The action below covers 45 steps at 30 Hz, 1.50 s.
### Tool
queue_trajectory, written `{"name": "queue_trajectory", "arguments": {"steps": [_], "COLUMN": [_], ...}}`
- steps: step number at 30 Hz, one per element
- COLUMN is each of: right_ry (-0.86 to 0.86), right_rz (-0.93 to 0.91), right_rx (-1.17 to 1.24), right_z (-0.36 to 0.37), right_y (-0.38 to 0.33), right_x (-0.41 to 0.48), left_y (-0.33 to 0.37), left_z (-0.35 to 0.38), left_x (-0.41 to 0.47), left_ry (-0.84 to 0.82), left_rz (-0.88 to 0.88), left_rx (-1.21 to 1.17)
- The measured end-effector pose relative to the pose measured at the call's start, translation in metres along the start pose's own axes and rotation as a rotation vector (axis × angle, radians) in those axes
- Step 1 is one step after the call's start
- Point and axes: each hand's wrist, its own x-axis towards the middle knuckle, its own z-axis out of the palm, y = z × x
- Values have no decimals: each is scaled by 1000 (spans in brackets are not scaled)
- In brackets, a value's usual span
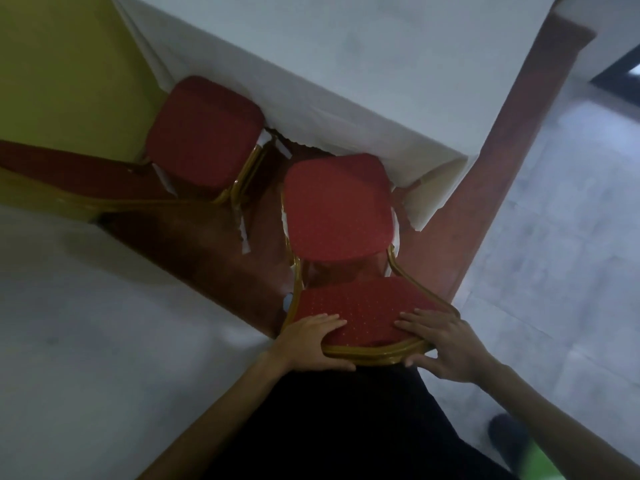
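The person stood right behind a red padded chair (pixel 337 206) with a gold metal frame. The left hand (pixel 308 341) and the right hand (pixel 450 344) each clamped the top of its backrest (pixel 363 306), one toward each end. On both, the fingers lay over the front padding and the thumb hooked round the back of the top rail. A grip spread wide like that probably served to keep the chair square while it was slid or lifted, since one hand in the middle would let it swing.

The chair faced the desk (pixel 346 46), close to the desk's near corner. The front edge of its seat sat just under the hanging hem of the white cloth (pixel 381 140), so it looked almost tucked in.

There were two chairs in all. The second chair (pixel 204 133), of the same kind, stood just to the left along the same side, pushed in about as far, and nobody touched it. There was one desk and one cloth, with nothing visible on the cloth. Both chairs stood on a red-brown band of flooring (pixel 194 244), with pale floor (pixel 554 220) to either side.
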Motion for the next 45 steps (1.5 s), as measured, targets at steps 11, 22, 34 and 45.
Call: {"name": "queue_trajectory", "arguments": {"steps": [11,22,34,45], "right_ry": [157,281,358,377], "right_rz": [148,229,386,493], "right_rx": [40,42,86,90], "right_z": [31,64,86,102], "right_y": [-66,-130,-212,-274], "right_x": [44,84,134,185], "left_y": [-66,-122,-193,-251], "left_z": [-45,-86,-143,-200], "left_x": [-33,-60,-70,-72], "left_ry": [104,112,80,-29], "left_rz": [53,89,297,404], "left_rx": [96,300,431,551]}}
